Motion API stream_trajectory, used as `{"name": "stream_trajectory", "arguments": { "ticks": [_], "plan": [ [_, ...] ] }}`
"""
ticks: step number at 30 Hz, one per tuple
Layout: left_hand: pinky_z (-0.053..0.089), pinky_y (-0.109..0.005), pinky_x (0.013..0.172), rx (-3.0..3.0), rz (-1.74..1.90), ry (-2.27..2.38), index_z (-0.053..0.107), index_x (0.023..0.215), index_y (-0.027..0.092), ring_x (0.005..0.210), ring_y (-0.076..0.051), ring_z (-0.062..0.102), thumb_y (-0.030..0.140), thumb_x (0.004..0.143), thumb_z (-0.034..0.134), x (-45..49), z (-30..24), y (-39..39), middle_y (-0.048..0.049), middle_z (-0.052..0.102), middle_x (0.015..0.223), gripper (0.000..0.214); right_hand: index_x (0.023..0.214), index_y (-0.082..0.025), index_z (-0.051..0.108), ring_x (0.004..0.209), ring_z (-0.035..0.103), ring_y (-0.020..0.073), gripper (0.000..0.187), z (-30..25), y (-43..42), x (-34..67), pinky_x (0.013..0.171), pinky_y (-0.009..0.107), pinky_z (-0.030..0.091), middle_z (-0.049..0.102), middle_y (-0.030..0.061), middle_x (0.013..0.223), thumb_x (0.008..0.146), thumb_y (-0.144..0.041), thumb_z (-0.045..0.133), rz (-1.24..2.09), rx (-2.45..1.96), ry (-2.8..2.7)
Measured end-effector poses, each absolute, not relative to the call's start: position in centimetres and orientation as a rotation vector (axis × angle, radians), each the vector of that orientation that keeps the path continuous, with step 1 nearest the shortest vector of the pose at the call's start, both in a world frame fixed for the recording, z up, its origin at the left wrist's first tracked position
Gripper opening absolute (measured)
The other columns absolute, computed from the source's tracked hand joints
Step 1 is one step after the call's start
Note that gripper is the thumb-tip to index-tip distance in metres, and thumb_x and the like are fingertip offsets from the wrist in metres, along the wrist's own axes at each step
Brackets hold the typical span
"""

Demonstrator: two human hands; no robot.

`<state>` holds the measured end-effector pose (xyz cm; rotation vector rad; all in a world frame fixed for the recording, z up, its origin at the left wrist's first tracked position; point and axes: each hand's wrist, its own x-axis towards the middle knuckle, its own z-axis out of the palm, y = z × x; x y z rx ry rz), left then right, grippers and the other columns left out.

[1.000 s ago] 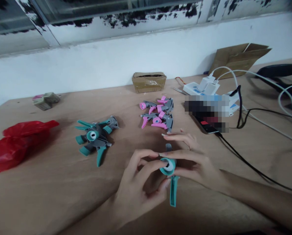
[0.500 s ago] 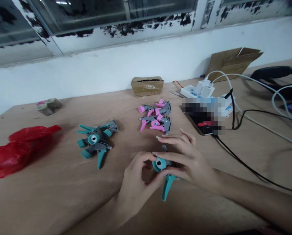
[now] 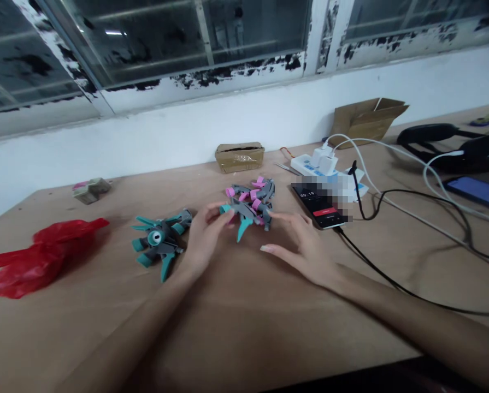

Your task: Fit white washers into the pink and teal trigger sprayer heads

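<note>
My left hand (image 3: 206, 232) pinches the teal collar of a grey and teal trigger sprayer head (image 3: 245, 210), its teal trigger hanging downward. That sprayer head is in front of the pink and grey sprayer heads (image 3: 264, 188) and partly covers them. My right hand (image 3: 304, 248) is open, thumb and index finger spread apart. Its index fingertip is close to the pink group; whether it touches one I cannot tell. Left of my left hand lies a pile of teal and grey sprayer heads (image 3: 159, 240).
A red plastic bag (image 3: 49, 256) lies at the left. Behind are a small cardboard box (image 3: 240, 157) and an open carton (image 3: 365, 120). To the right are a phone (image 3: 318, 204), a power strip (image 3: 304, 162), a black cable (image 3: 383, 283) and a second phone (image 3: 479, 192).
My hands have moved away from me with the teal sprayer head, up to the pink ones. My right hand has let go of it and spread open. The view has shifted slightly.
</note>
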<state>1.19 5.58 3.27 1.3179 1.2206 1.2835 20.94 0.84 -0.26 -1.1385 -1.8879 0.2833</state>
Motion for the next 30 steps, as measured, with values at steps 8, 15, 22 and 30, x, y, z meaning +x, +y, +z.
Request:
{"name": "stream_trajectory", "arguments": {
  "ticks": [8, 15, 22, 30],
  "plan": [
    [0.053, -0.030, 0.070, 1.159, 1.423, 1.341, 0.054, 0.074, 0.013, 0.073, -0.015, 0.064, 0.017, 0.074, 0.063, -2.1, 3.1, 10.1, -0.0017, 0.062, 0.075, 0.010, 0.110, -0.023, 0.050, 0.102, 0.055, 0.0215, 0.036, -1.0, 0.7, 20.6, 0.093, 0.044, 0.035, 0.061, 0.0053, 0.105, 0.083, -0.044, 0.056, 0.311, -1.111, -1.931],
    [0.052, -0.023, 0.067, 1.282, 1.603, 1.497, 0.056, 0.087, 0.016, 0.076, -0.011, 0.060, 0.010, 0.066, 0.070, -6.5, 6.3, 10.2, 0.0014, 0.059, 0.079, 0.025, 0.105, -0.024, 0.053, 0.100, 0.057, 0.0222, 0.030, -1.6, 0.7, 20.6, 0.092, 0.047, 0.036, 0.064, 0.0033, 0.099, 0.083, -0.043, 0.054, 0.252, -1.105, -1.980],
    [0.053, -0.032, 0.070, 1.311, 1.486, 1.650, 0.058, 0.099, 0.011, 0.082, -0.015, 0.061, 0.021, 0.084, 0.059, -12.1, 7.2, 10.7, -0.0050, 0.061, 0.095, 0.018, 0.097, -0.024, 0.055, 0.094, 0.060, 0.0227, 0.025, -2.1, 0.7, 20.5, 0.092, 0.050, 0.038, 0.066, 0.0023, 0.094, 0.081, -0.043, 0.058, 0.244, -1.068, -2.024],
    [0.052, -0.039, 0.077, 1.177, 1.585, 1.638, 0.054, 0.112, 0.013, 0.092, -0.019, 0.060, 0.028, 0.088, 0.053, -16.7, 6.5, 10.0, -0.0085, 0.058, 0.110, 0.028, 0.104, -0.022, 0.055, 0.106, 0.055, 0.0246, 0.035, -1.6, 0.5, 18.0, 0.090, 0.047, 0.044, 0.061, 0.0073, 0.108, 0.081, -0.048, 0.056, 0.277, -0.994, -2.162]
  ]
}}
